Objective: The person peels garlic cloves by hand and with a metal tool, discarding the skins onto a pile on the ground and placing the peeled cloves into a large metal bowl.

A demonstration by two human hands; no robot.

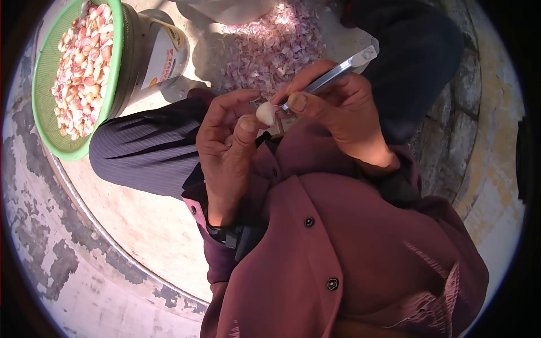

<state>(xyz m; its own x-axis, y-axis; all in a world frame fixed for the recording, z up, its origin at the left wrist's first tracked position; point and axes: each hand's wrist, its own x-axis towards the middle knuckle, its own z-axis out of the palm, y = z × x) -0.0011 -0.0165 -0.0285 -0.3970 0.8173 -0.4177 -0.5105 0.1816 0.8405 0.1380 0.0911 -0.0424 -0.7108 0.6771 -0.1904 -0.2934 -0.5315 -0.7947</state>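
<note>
- The left hand (pixel 225 149) is raised in front of the person's body, its grip pinched together on a single garlic clove (pixel 265 114) at the thumb and fingertips.
- That clove sits between the two hands, pale and rounded, with the right hand's fingertips close by on its other side.
- A small pale thing (pixel 228 140) shows in the fold of the left hand (too hidden to name with certainty).
- The right hand (pixel 344 110) has its grip clamped around a metal tool (pixel 341 69), thumb stretched along it, one end jutting out above the knuckles.
- The tool's lower end points towards the clove; whether it touches cannot be told.
- Beyond the hands, a loose spread of pinkish-white peelings (pixel 276 45) covers part of the floor (pixel 141 225), between the person's bent legs.
- To the left, a green mesh basket (pixel 119 50) holds a large heap of garlic cloves (pixel 84 79), some white, many with a pink tinge.
- A bucket (pixel 163 53) with a printed label stands by the left knee, partly covered by the basket, which seems to rest on top of it.
- The person wears a maroon buttoned garment (pixel 293 253) and dark trousers (pixel 152 143), finely striped over the left knee.
</note>
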